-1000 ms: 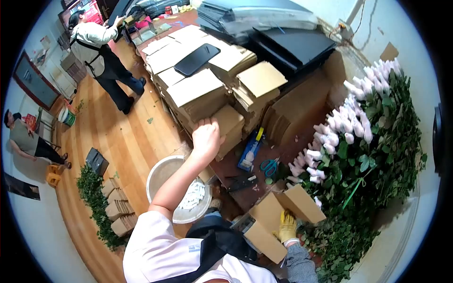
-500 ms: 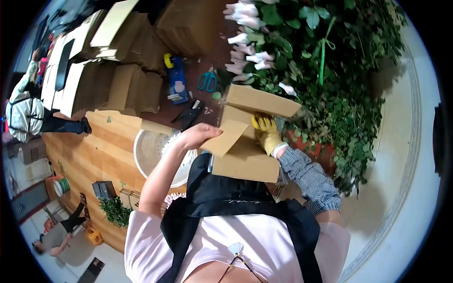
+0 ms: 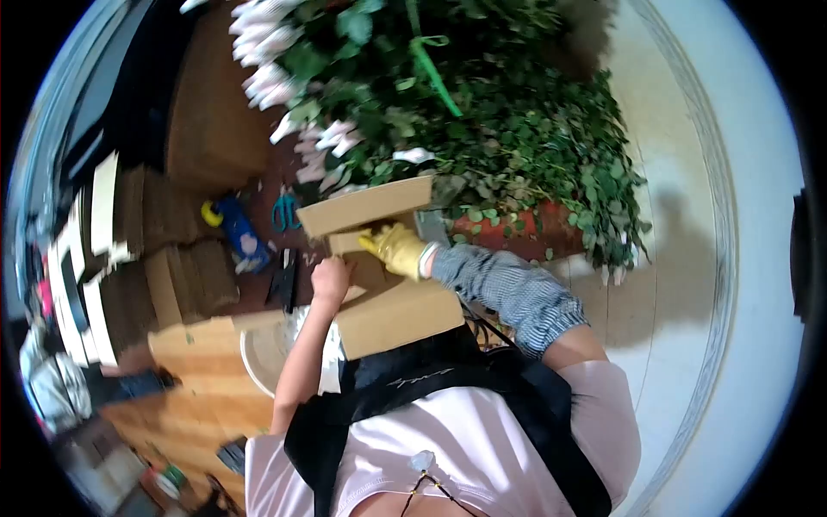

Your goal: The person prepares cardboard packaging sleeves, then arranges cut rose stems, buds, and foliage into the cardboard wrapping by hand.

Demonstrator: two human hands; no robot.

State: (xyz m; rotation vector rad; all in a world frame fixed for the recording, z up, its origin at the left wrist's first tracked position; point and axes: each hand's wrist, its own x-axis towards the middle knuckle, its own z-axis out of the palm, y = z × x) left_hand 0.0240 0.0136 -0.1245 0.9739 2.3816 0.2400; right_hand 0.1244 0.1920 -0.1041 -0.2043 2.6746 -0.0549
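An open cardboard box [image 3: 401, 317] stands in front of my apron, its far flap [image 3: 366, 207] raised and its near flap turned toward me. My bare left hand [image 3: 332, 280] is at the box's left side, fingers closed on a cardboard piece [image 3: 355, 294] that is mostly hidden by the hand and box. In a yellow glove, my right hand [image 3: 399, 250] reaches in from the right, lying over the box opening with its fingers partly spread against the cardboard. Nothing shows in the gloved hand.
Rose stems with leaves [image 3: 482, 121] and pink-wrapped heads [image 3: 263, 47] lie beyond the box. Teal scissors [image 3: 286, 212], a blue tape dispenser [image 3: 239, 233] and a black tool [image 3: 284, 280] are at the left. Cardboard stacks [image 3: 189, 280] stand farther left, above a white bin [image 3: 263, 353].
My view has turned, shifting the surroundings. My left hand has moved the cardboard piece down into the box opening. My gloved right hand stays at the box's right side.
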